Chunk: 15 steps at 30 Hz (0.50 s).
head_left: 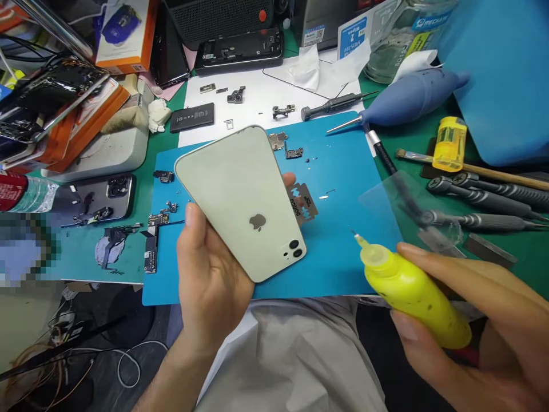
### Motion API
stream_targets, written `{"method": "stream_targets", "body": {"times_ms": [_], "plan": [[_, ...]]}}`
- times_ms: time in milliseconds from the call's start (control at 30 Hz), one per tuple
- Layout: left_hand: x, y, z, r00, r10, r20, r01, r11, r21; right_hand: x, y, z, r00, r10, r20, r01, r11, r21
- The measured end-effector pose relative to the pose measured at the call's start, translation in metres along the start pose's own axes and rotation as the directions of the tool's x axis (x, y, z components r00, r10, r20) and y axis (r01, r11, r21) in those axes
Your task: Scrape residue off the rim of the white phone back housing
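Observation:
My left hand (210,286) is closed around a pale green smartphone (227,183), its back turned up toward me with the logo and dual camera showing. The phone is tilted above a blue mat (343,269). In my right hand (484,320) is a yellow squeeze bottle (412,297) with a thin needle tip, pointing toward the phone but apart from it. A flat razor blade (303,201) shows just beyond the phone, close to my left fingertips. Small phone parts, including a logic board (151,246), lie on the mat.
A phone battery (192,117) and small camera modules lie on white paper at the back. A blue air blower (412,100), a screwdriver (334,106) and several grey-handled tools are at the right. A dark phone (100,197) lies left, near stacked boxes (124,40).

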<state>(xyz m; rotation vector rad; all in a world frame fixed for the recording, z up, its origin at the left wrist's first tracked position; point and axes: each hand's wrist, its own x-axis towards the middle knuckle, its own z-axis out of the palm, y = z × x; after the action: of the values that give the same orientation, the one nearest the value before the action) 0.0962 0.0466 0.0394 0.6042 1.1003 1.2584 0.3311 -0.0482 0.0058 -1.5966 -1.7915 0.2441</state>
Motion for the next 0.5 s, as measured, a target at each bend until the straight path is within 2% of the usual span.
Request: {"method": "stream_targets", "body": {"times_ms": [67, 133, 367, 500], "plan": [[0.000, 0.001, -0.001, 1.000, -0.006, -0.010, 0.006, 1.000, -0.002, 0.005, 0.000, 0.002, 0.989, -0.134, 0.063, 0.135, 0.991, -0.003], [0.000, 0.002, -0.001, 1.000, -0.022, -0.018, 0.022, 1.000, -0.005, 0.010, 0.002, 0.004, 0.979, -0.184, 0.089, 0.186, 0.983, -0.008], [0.000, 0.002, 0.000, 0.999, -0.048, 0.023, 0.050, 0.994, -0.096, 0.021, 0.001, 0.009, 0.969, -0.206, 0.137, 0.210, 0.978, -0.014], [0.001, 0.004, 0.001, 0.996, -0.023, -0.085, 0.024, 0.999, 0.021, 0.025, 0.000, 0.012, 0.962, -0.231, 0.147, 0.235, 0.972, -0.012]]}}
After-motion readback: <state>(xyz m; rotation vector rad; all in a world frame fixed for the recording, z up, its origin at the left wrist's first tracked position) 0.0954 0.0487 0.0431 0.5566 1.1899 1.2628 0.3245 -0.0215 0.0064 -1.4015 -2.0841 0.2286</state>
